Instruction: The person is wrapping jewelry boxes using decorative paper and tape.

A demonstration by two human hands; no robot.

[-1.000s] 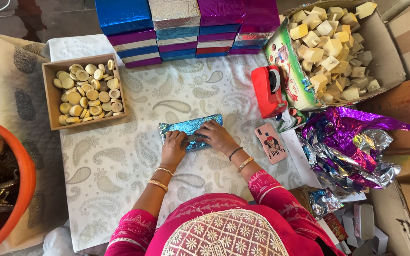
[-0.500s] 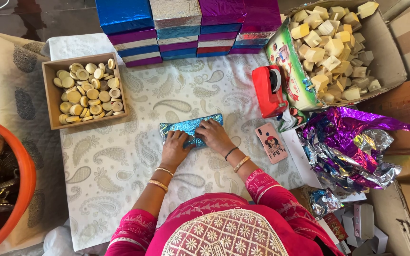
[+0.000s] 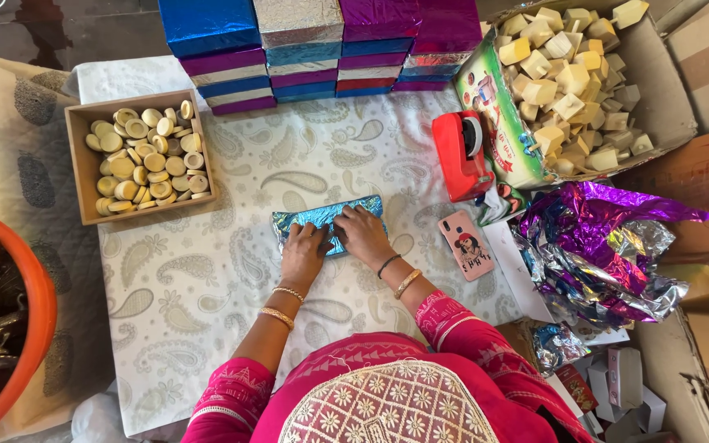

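Near the left edge of the paisley-printed white cloth [image 3: 207,287] sits a brown cardboard tray of round cream discs [image 3: 143,156], while mid-cloth the left hand [image 3: 305,250] and right hand [image 3: 363,232] press flat, fingers spread, on the shiny blue foil-wrapped flat packet [image 3: 326,220], left of the red plastic tape dispenser [image 3: 461,156].

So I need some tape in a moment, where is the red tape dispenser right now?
In the head view the red tape dispenser stands on the paisley cloth, to the person's right, beside the open box of pale blocks and just above the phone.
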